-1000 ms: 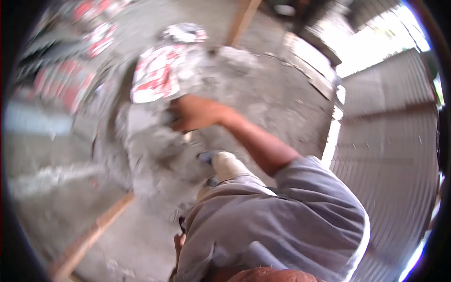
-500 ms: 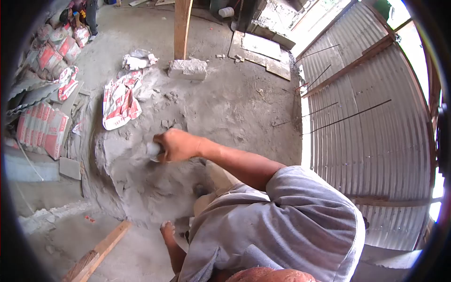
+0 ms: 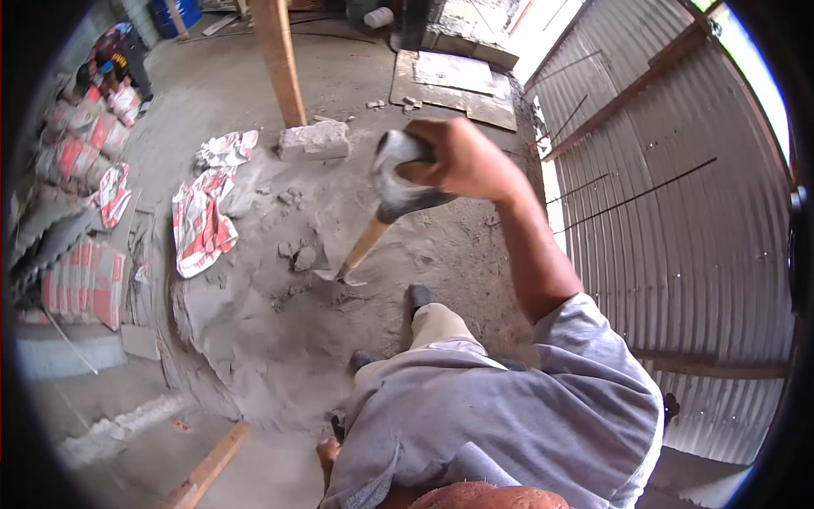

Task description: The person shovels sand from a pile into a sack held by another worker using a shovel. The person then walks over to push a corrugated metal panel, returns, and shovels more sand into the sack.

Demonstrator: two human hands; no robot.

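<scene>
My right hand [image 3: 462, 157] is closed around the dark grey grip of a shovel [image 3: 365, 242], raised over the middle of the floor. The wooden shaft slants down from the grip, and its lower end meets the loose grey material [image 3: 280, 339]. Most of the blade is hidden or too small to make out. My left hand [image 3: 328, 450] shows low in the view beside my shirt, small and partly hidden; its fingers cannot be read clearly. An empty-looking red and white sack [image 3: 203, 225] lies crumpled at the pile's upper left edge.
A wooden post [image 3: 282, 72] stands by a concrete block [image 3: 314, 141]. Filled sacks [image 3: 83, 284] are stacked at left, with a person [image 3: 123, 55] bending behind them. Corrugated metal sheeting [image 3: 670, 220] lines the right side, with thin rods jutting out. A timber [image 3: 212, 467] slants at lower left.
My right hand has risen up and to the right with the shovel's grip, and the shaft now shows. My left hand has moved down and slightly right, closer to my body.
</scene>
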